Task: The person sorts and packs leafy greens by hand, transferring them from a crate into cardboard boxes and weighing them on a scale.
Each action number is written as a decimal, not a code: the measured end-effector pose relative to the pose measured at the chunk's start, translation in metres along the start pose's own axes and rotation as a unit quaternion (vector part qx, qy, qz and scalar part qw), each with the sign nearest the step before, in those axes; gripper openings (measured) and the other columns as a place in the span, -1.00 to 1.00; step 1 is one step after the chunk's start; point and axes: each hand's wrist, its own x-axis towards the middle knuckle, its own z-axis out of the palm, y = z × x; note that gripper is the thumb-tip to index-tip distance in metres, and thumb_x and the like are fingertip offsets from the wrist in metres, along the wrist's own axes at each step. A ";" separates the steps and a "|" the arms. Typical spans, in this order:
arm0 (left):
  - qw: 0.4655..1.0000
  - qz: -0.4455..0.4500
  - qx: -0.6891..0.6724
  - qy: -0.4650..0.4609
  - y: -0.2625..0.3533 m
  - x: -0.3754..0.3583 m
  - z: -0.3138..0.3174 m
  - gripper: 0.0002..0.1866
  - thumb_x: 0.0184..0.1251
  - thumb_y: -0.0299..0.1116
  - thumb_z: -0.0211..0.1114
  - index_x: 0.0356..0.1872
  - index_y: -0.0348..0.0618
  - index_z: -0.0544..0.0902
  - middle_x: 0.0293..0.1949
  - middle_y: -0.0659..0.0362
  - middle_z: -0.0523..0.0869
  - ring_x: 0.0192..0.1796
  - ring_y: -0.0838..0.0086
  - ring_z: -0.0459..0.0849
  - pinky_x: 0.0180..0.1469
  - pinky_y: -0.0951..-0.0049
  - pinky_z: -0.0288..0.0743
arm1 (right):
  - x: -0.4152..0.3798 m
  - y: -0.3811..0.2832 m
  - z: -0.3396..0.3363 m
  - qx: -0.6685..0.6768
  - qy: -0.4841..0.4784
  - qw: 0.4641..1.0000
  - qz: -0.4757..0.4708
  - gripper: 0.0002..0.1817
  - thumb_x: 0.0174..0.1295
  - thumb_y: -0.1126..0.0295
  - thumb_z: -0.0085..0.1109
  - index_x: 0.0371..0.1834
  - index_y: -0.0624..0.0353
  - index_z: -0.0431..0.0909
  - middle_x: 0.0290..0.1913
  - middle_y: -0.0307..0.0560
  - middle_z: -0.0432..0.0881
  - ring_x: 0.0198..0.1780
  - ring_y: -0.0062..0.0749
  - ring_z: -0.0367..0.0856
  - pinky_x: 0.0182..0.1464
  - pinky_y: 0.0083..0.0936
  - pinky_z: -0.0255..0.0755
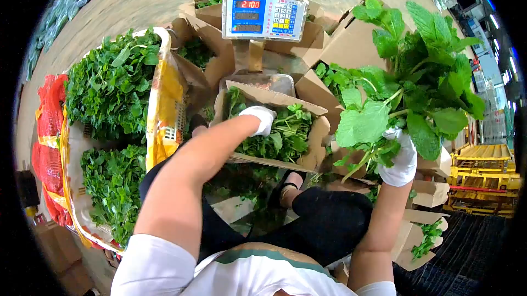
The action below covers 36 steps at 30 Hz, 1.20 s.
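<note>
My right hand, in a white glove, is closed around the stems of a large bunch of mint raised at the right. The broad green leaves spread above the fist and to its left. My left hand, also gloved in white, reaches into an open cardboard box in the middle and touches the leafy mint there. Its fingers point down and are mostly hidden, so their grip does not show. That box rests at the platform of a digital scale, whose upper red display reads 2100.
On the left stands a yellow and white basket with leafy bunches inside. Red mesh sacks lie beyond it. More open cardboard boxes surround the scale, several holding greens. Yellow metal racks stand far right. Loose leaves lie near my feet.
</note>
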 end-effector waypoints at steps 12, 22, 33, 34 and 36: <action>0.966 0.091 0.238 0.047 0.031 -0.077 -0.056 -0.71 -0.09 -0.31 0.18 -0.24 -0.01 0.60 -0.35 0.09 0.61 -0.12 0.33 0.52 0.02 0.33 0.28 | 0.007 0.006 0.009 -0.222 -0.317 0.907 -0.165 -0.71 -0.03 0.57 -0.01 -0.18 0.11 0.42 -0.42 -0.19 0.48 -0.44 -0.35 0.45 -0.39 -0.42 0.41; 0.988 0.029 0.147 -0.044 0.043 -0.096 -0.063 -0.63 0.15 -0.25 0.02 0.03 0.03 0.45 0.06 0.24 0.44 0.15 0.38 0.32 0.21 0.19 0.03 | 0.003 0.067 0.095 -0.515 -0.439 0.685 -0.269 -0.43 -0.02 0.59 0.20 0.12 0.16 0.26 0.03 -0.18 0.44 -0.02 -0.50 0.42 -0.02 -0.54 0.39; 0.969 0.035 0.186 0.156 0.065 -0.126 -0.100 -0.77 -0.13 -0.31 0.20 -0.36 -0.08 0.62 -0.32 0.10 0.65 -0.28 0.23 0.62 -0.21 0.31 0.46 | -0.006 0.071 0.114 -0.337 -0.327 0.883 -0.032 -0.63 -0.02 0.52 0.18 -0.08 0.25 0.40 -0.16 -0.05 0.54 -0.17 -0.37 0.51 -0.11 -0.49 0.41; 0.964 0.051 0.177 0.190 0.061 -0.123 -0.101 -0.75 -0.16 -0.28 0.21 -0.37 -0.08 0.63 -0.35 0.08 0.64 -0.30 0.20 0.61 -0.22 0.29 0.45 | -0.012 0.057 0.120 -0.384 -0.301 0.871 -0.056 -0.67 -0.05 0.52 0.20 -0.16 0.29 0.46 -0.22 -0.04 0.59 -0.25 -0.36 0.54 -0.17 -0.48 0.44; 0.935 0.129 0.100 0.317 0.042 -0.121 -0.110 -0.69 -0.22 -0.23 0.24 -0.35 -0.07 0.64 -0.36 0.07 0.64 -0.31 0.18 0.60 -0.23 0.26 0.45 | 0.002 0.060 0.097 -0.343 -0.288 0.894 -0.016 -0.69 0.02 0.53 0.13 -0.13 0.25 0.39 -0.20 -0.07 0.55 -0.23 -0.41 0.52 -0.19 -0.51 0.43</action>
